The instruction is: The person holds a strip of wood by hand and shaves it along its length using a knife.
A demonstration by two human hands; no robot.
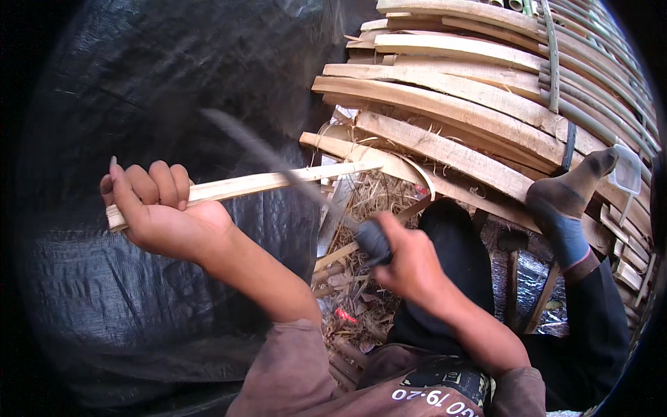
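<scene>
Pale wood stick [243, 184] extends from your left hand [160, 215], grip clamped round its left end. Its right end overlaps one of the stacked boards [445, 146]; contact unclear. Your right hand [413, 260]: grip closed on the dark handle [373, 242] of a knife [316, 196], blade motion-blurred, crossing in front of the stick; can't tell if they touch. Shavings [375, 198] lie below the boards. Black sheet [174, 313] at left. Your socked foot [564, 198] rests against the boards.
</scene>
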